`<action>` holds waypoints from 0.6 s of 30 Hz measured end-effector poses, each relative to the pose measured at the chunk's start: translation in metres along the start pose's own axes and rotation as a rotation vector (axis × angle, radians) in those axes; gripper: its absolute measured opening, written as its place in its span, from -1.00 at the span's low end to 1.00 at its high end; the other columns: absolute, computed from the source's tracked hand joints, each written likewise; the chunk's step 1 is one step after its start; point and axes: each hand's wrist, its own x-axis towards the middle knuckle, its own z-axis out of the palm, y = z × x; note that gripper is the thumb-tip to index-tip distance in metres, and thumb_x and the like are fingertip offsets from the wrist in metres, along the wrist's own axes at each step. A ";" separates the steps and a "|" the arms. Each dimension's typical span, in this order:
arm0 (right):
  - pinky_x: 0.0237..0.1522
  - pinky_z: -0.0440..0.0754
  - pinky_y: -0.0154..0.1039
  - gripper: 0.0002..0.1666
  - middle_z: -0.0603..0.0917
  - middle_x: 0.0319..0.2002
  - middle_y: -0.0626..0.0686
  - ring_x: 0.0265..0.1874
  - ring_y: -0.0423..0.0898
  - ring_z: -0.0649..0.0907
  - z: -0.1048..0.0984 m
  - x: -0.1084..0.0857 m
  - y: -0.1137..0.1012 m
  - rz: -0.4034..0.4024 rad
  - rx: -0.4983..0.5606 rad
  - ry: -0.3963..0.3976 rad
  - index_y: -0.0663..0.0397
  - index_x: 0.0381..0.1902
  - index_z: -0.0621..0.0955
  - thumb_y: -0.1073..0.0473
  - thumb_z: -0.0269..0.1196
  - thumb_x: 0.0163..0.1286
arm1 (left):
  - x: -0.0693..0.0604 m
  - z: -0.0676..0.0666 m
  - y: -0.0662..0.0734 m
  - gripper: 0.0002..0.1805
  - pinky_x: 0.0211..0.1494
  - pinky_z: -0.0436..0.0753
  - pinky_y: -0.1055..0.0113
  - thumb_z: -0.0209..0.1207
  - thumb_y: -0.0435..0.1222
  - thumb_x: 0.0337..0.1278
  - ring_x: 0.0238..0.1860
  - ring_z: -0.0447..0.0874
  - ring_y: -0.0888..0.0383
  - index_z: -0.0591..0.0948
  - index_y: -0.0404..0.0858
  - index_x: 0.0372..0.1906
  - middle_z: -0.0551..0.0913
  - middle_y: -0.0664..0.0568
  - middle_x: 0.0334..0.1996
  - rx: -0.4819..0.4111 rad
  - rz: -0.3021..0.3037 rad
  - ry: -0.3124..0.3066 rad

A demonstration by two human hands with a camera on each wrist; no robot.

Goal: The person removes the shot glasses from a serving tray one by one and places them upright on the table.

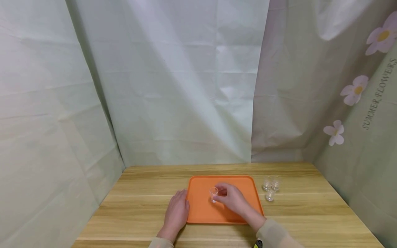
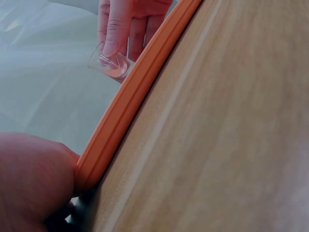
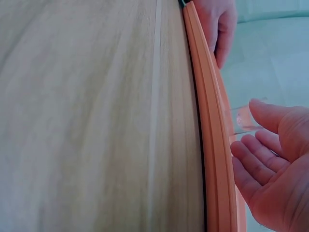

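Note:
An orange tray [image 1: 198, 213] lies flat on the wooden table. My left hand [image 1: 176, 212] rests along its left edge, fingers fairly straight, and touches the rim [image 2: 116, 121] in the left wrist view. Over the tray's middle, my right hand [image 1: 232, 199] holds a small clear shot glass [image 1: 213, 194] between thumb and fingers. The glass is upright, its mouth up. From the left wrist view, the thumb [image 2: 112, 34] lies across the near side of the glass. Whether its base touches the tray is hard to tell.
Several more clear shot glasses [image 1: 270, 195] stand close together on the table [image 1: 304, 206], right of the tray. Pale curtains [image 1: 186, 103] hang behind the table and at both sides; the right one carries printed flowers [image 1: 354, 90].

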 end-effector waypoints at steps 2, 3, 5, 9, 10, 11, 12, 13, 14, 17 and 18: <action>-0.06 0.80 -0.19 -0.56 0.81 -0.03 0.02 -0.07 -0.04 0.78 0.000 -0.001 -0.001 -0.003 0.012 0.001 0.18 0.15 0.75 0.14 0.59 0.40 | 0.000 0.000 0.000 -0.56 0.53 0.49 -0.31 0.26 -0.46 0.48 0.42 0.58 -0.41 0.61 -0.56 0.35 0.69 -0.41 0.29 0.002 0.004 0.003; -0.08 0.79 -0.21 -0.59 0.81 -0.05 0.00 -0.08 -0.06 0.78 0.000 -0.001 -0.001 -0.004 0.017 0.001 0.17 0.12 0.76 0.14 0.59 0.41 | 0.000 0.001 0.000 -0.56 0.54 0.49 -0.31 0.26 -0.46 0.48 0.42 0.57 -0.41 0.61 -0.56 0.35 0.68 -0.41 0.30 0.002 0.001 0.001; -0.12 0.78 -0.25 -0.65 0.80 -0.10 -0.03 -0.11 -0.10 0.77 0.001 -0.001 -0.002 -0.004 0.024 0.000 0.13 0.06 0.76 0.14 0.58 0.42 | 0.000 0.000 0.000 -0.56 0.54 0.48 -0.32 0.26 -0.46 0.48 0.42 0.57 -0.41 0.61 -0.55 0.35 0.68 -0.41 0.30 0.000 -0.005 0.001; -0.17 0.76 -0.30 -0.73 0.79 -0.15 -0.09 -0.15 -0.16 0.76 0.001 0.000 -0.002 0.004 0.027 -0.002 0.06 -0.01 0.75 0.12 0.57 0.44 | 0.001 0.001 0.000 -0.56 0.56 0.46 -0.31 0.25 -0.45 0.50 0.44 0.56 -0.41 0.61 -0.55 0.36 0.67 -0.41 0.31 0.000 -0.016 -0.003; -0.19 0.76 -0.29 -0.74 0.79 -0.16 -0.09 -0.16 -0.17 0.75 0.002 0.000 -0.001 0.003 0.025 -0.001 0.05 -0.03 0.75 0.12 0.57 0.44 | 0.001 0.001 0.000 -0.56 0.56 0.46 -0.31 0.24 -0.45 0.50 0.44 0.56 -0.40 0.61 -0.55 0.37 0.67 -0.41 0.32 0.000 -0.017 -0.004; -0.19 0.76 -0.29 -0.75 0.79 -0.16 -0.09 -0.16 -0.18 0.75 0.002 0.001 -0.001 0.002 0.020 0.000 0.05 -0.03 0.75 0.12 0.57 0.44 | 0.001 0.001 0.000 -0.56 0.56 0.47 -0.31 0.25 -0.45 0.50 0.43 0.56 -0.41 0.61 -0.55 0.36 0.67 -0.41 0.31 0.003 -0.013 -0.001; -0.20 0.75 -0.30 -0.75 0.78 -0.16 -0.10 -0.16 -0.18 0.75 0.002 0.001 -0.001 0.006 0.020 0.000 0.04 -0.04 0.75 0.12 0.56 0.44 | 0.001 0.001 0.000 -0.56 0.55 0.47 -0.32 0.25 -0.45 0.49 0.43 0.57 -0.41 0.61 -0.55 0.36 0.68 -0.41 0.30 0.006 -0.009 0.002; -0.20 0.75 -0.31 -0.76 0.78 -0.17 -0.11 -0.16 -0.19 0.75 0.002 0.001 0.000 0.009 0.016 0.001 0.03 -0.05 0.75 0.11 0.56 0.45 | 0.001 0.001 0.000 -0.56 0.56 0.47 -0.31 0.25 -0.45 0.50 0.43 0.56 -0.41 0.61 -0.55 0.36 0.68 -0.41 0.31 0.007 -0.011 0.000; -0.20 0.74 -0.31 -0.76 0.78 -0.17 -0.11 -0.16 -0.19 0.75 0.002 0.001 0.000 0.009 0.015 0.001 0.02 -0.05 0.74 0.11 0.56 0.45 | 0.001 0.001 0.000 -0.56 0.55 0.47 -0.32 0.25 -0.45 0.49 0.43 0.57 -0.41 0.62 -0.55 0.36 0.68 -0.41 0.30 0.009 -0.008 0.002; -0.20 0.75 -0.31 -0.76 0.77 -0.17 -0.10 -0.15 -0.16 0.76 0.002 0.000 0.001 0.007 0.020 0.002 0.04 -0.05 0.74 0.11 0.56 0.45 | 0.002 0.001 0.000 -0.56 0.55 0.48 -0.31 0.25 -0.45 0.49 0.43 0.57 -0.41 0.61 -0.55 0.36 0.68 -0.41 0.30 0.015 -0.008 0.001; -0.18 0.75 -0.31 -0.76 0.77 -0.18 -0.09 -0.15 -0.15 0.77 0.002 0.000 0.001 0.010 0.025 0.003 0.05 -0.05 0.74 0.12 0.56 0.45 | 0.002 0.001 0.000 -0.56 0.55 0.47 -0.31 0.25 -0.45 0.50 0.43 0.57 -0.41 0.61 -0.55 0.36 0.68 -0.40 0.31 0.015 -0.011 -0.002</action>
